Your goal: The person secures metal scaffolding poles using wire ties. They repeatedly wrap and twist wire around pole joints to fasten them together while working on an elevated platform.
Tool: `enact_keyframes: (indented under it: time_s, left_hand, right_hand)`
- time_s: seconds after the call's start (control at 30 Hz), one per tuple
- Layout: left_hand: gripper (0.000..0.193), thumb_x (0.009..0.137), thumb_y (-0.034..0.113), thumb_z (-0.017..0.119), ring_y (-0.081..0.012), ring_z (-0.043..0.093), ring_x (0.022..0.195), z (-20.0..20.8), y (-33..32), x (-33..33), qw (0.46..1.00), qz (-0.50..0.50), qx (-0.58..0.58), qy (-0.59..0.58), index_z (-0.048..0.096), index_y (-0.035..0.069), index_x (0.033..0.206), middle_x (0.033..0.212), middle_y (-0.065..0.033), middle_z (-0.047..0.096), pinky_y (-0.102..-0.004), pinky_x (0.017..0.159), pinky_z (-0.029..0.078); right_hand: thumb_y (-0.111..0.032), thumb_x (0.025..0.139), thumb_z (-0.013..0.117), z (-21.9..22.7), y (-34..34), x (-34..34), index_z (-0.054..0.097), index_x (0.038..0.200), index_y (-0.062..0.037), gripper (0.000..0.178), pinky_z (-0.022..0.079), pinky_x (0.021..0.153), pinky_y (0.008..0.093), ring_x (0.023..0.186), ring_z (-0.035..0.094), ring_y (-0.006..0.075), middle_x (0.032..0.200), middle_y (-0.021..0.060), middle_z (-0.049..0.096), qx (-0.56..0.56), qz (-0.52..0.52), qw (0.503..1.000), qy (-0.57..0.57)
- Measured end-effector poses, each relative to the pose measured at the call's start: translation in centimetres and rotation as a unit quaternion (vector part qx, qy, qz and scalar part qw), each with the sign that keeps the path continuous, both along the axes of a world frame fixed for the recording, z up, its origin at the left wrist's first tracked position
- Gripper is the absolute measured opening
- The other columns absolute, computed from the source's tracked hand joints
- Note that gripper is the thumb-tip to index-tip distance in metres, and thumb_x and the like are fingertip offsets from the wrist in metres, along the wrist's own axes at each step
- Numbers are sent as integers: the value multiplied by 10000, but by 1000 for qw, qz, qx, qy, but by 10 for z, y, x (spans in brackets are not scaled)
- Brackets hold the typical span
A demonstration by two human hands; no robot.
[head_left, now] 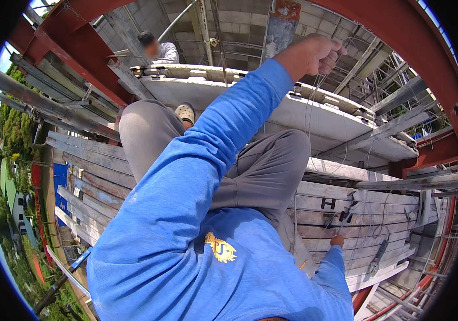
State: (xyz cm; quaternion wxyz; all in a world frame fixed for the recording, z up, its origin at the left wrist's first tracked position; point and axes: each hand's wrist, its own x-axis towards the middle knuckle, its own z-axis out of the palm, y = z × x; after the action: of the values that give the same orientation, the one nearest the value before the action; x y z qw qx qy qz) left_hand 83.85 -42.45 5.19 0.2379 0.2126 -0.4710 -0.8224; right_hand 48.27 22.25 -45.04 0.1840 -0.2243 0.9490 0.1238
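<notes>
My left arm stretches across my body to the upper right. My left hand (322, 53) is closed in a pinch at shoulder height, holding thin wire (314, 101) whose loose strands hang in loops below it. Low on the right, my right hand (337, 241) reaches down to the plank platform (368, 227), beside a slim, pale tool (345, 218); its fingers are too small to make out. A dark-handled hand tool (378, 257) lies on the planks to the right of that hand. My knees are bent in grey trousers (271, 160).
A long pale concrete beam (325, 117) runs in front of me. Red steel beams (426, 48) arch overhead, with scaffold tubes (410, 183) at the right. Beyond the beam is another person (166, 52). At far left, the platform edge drops toward trees (7, 123).
</notes>
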Motion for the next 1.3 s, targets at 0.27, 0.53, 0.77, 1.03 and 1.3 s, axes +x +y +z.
enact_keyframes:
  time_s: [0.27, 0.53, 0.77, 1.03, 1.3]
  left_hand:
    - [348, 1143, 315, 500, -65, 271, 485, 20, -30, -16, 994, -76, -79, -23, 696, 37, 1217, 629, 89, 364, -284, 453, 233]
    - [300, 1130, 277, 516, -63, 286, 464, 73, -18, 48, 969, -104, -203, -95, 709, 57, 1197, 605, 99, 346, -278, 432, 225]
    - [288, 1126, 279, 542, -41, 308, 503, 105, -6, 147, 946, -62, -287, -134, 711, 50, 1167, 630, 101, 365, -243, 454, 241]
    - [317, 1115, 310, 572, -31, 305, 499, 125, -16, 309, 944, 47, -290, -150, 706, 31, 1184, 620, 107, 344, -228, 471, 268]
    - [359, 1126, 322, 545, -76, 384, 541, 72, -44, 520, 895, 189, -343, -217, 674, 22, 1275, 652, 43, 440, -260, 523, 338]
  right_hand:
    - [-433, 900, 788, 84, -86, 5, 769, 1107, 56, 531, 552, 965, 528, 1145, 690, 470, 1174, 313, 720, -22, 34, 997, -72]
    - [-431, 992, 753, 385, -288, 168, 731, 1278, -7, 512, 550, 985, 413, 1145, 706, 282, 1191, 176, 754, -621, 108, 736, -246]
    - [-611, 1027, 617, 383, -495, 165, 378, 1621, -23, 869, 420, 1171, 463, 1444, 505, 382, 1550, 297, 504, -703, 175, 679, -119]
    - [-497, 1128, 498, 391, -604, 340, 648, 1229, -16, 514, 464, 586, 247, 614, 544, 78, 716, -13, 561, -712, 202, 536, -407]
    - [-355, 1100, 625, 398, -646, 479, 666, 1181, -25, 343, 182, 463, 252, 519, 274, 22, 660, -77, 362, -651, 176, 460, -578]
